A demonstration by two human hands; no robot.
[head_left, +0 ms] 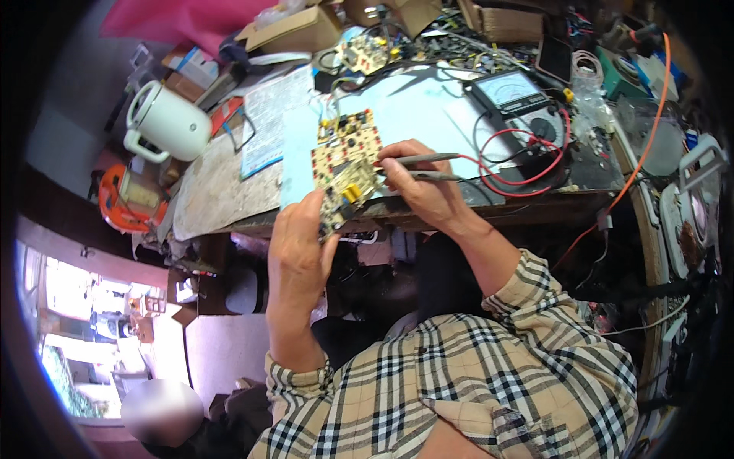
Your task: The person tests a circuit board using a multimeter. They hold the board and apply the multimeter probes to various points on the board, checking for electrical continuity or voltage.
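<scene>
1. circuit board (353, 183), near the bench (596, 177) edge, is grasped by left hand (297, 239).
2. two probes (430, 158) are pinched in right hand (422, 191).
3. probing seems underway; steady tip contact is likely called for next.

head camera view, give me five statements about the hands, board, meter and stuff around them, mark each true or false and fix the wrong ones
1. The right hand holds two probes. True.
2. The meter lies to the right of the circuit board. True.
3. The left hand rests on the meter. False: it grips the lower end of the circuit board.
4. The white jug-shaped appliance stands to the right of the meter. False: it is at the left side of the bench.
5. The shirt is plain blue. False: it is beige plaid with dark and white stripes.
</scene>
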